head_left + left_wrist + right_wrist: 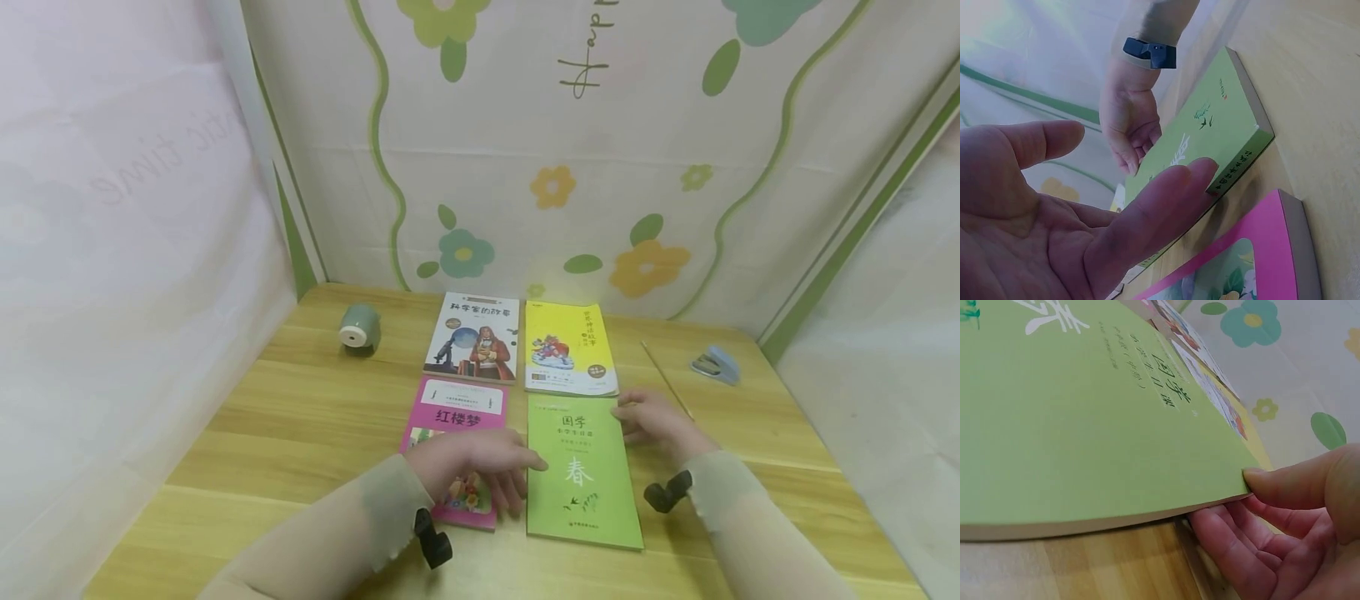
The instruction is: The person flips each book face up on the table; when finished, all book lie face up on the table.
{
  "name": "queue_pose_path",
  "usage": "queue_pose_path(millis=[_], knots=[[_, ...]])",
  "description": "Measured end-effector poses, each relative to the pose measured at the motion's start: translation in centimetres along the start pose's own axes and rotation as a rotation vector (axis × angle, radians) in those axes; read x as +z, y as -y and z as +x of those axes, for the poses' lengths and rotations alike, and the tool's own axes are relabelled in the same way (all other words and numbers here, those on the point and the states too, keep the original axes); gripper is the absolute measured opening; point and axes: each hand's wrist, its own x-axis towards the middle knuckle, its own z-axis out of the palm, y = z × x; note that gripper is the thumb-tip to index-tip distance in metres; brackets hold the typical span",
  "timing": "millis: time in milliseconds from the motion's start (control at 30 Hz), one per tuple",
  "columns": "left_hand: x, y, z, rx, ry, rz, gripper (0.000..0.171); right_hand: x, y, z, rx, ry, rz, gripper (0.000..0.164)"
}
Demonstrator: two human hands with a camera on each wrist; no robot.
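Note:
A green book [581,500] with a white character on its cover lies at the front right of a two-by-two group of books. At its upper right corner, my right hand [656,423] pinches the edge, thumb on the cover and fingers below, as the right wrist view shows. My left hand [483,458] is held over the pink book [476,518], its fingers loosely extended. Those fingertips overlap the green book's spine [1235,169] in the left wrist view. Behind lie a white book [474,337] with a robed figure and a yellow book [572,346].
A grey-green pencil sharpener [360,327] stands at the back left of the wooden table [300,433]. To the right are a thin stick [666,377] and a light blue stapler-like item [716,365]. Flowered curtain [510,200] closes off the back and sides.

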Motion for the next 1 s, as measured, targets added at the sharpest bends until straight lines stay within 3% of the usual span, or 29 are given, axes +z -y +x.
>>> queue_pose_path(millis=[333,433,533,733,833,900,1000], knots=[[-0.6,-0.3,-0.1,0.047,0.004,-0.007,0.045,-0.4,0.3,-0.2,0.009,-0.060,-0.063,0.028],[-1.4,-0.4,-0.2,0.108,-0.009,0.023,0.045,-1.1,0.9,-0.4,-0.017,-0.077,-0.104,0.031],[-2.6,-0.4,-0.4,0.199,-0.045,0.083,0.050,-1.8,2.2,-0.8,-0.114,-0.091,-0.231,0.043],[-6.3,-1.2,-1.0,0.351,-0.218,0.203,0.065,-2.5,6.8,-1.9,-0.334,-0.149,-0.520,0.076],[-8.7,-1.7,-1.2,0.421,-0.341,0.255,0.068,-2.5,9.7,-2.2,-0.436,-0.203,-0.576,0.076],[-10.2,-1.9,-1.3,0.445,-0.445,0.339,0.067,-2.4,11.5,-2.2,-0.529,-0.257,-0.621,0.074],[-12.4,-2.4,-1.4,0.428,-0.588,0.493,0.066,-2.3,13.8,-2.2,-0.637,-0.337,-0.715,0.073]])
